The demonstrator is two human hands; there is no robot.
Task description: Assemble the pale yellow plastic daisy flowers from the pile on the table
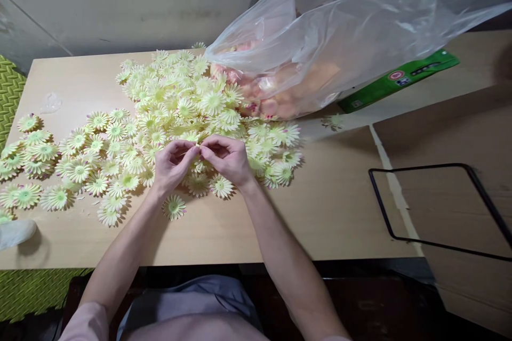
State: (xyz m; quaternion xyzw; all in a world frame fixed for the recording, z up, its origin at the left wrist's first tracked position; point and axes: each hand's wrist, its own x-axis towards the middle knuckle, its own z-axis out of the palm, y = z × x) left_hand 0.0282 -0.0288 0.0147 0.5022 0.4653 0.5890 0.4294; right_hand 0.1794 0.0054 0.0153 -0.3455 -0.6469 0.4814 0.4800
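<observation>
My left hand and my right hand meet over the front of a heap of artificial flower heads. Thumbs and forefingers are pinched together on both sides, their tips touching or nearly so. A tiny pale bit shows between the fingertips, too small to name. The flower heads are pale yellow-green with thin petals, a few tipped purple. One single flower head lies apart, just below my left hand. Another flower head rests under my right hand.
A clear plastic bag of pink and peach pieces stands behind the heap. Beside it lies a green packet. A black wire frame is at the right, a white rounded object at the left edge. The wall closes off the back.
</observation>
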